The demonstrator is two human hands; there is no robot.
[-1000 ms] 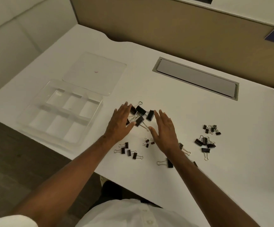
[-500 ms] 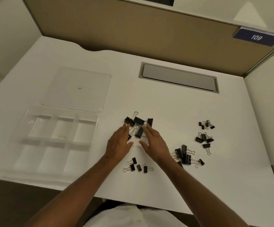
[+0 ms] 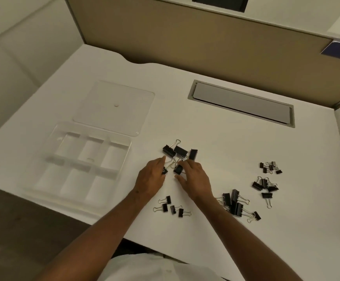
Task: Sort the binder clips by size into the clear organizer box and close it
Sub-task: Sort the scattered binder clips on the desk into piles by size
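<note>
Several large black binder clips [image 3: 180, 152] lie in a loose pile at the middle of the white desk. My left hand [image 3: 151, 177] reaches to the pile's left side, fingers straight, with a small clip [image 3: 164, 170] at its fingertips. On the right side, my right hand [image 3: 195, 177] lies with its fingers over one large clip [image 3: 178, 169]. The clear organizer box [image 3: 124, 141] sits open to the left, its compartments holding no clips. Its clear lid [image 3: 114, 106] lies flat behind it.
Other clip groups lie on the desk: small ones [image 3: 172, 207] near my left wrist, bigger ones [image 3: 234, 201] by my right forearm, mid-size ones [image 3: 264, 184] and tiny ones [image 3: 270, 167] to the right. A grey cable hatch [image 3: 242, 102] sits before the tan partition.
Both hands have drawn closer together around the pile of large clips. My right fingers now lie on one clip. The view has shifted slightly.
</note>
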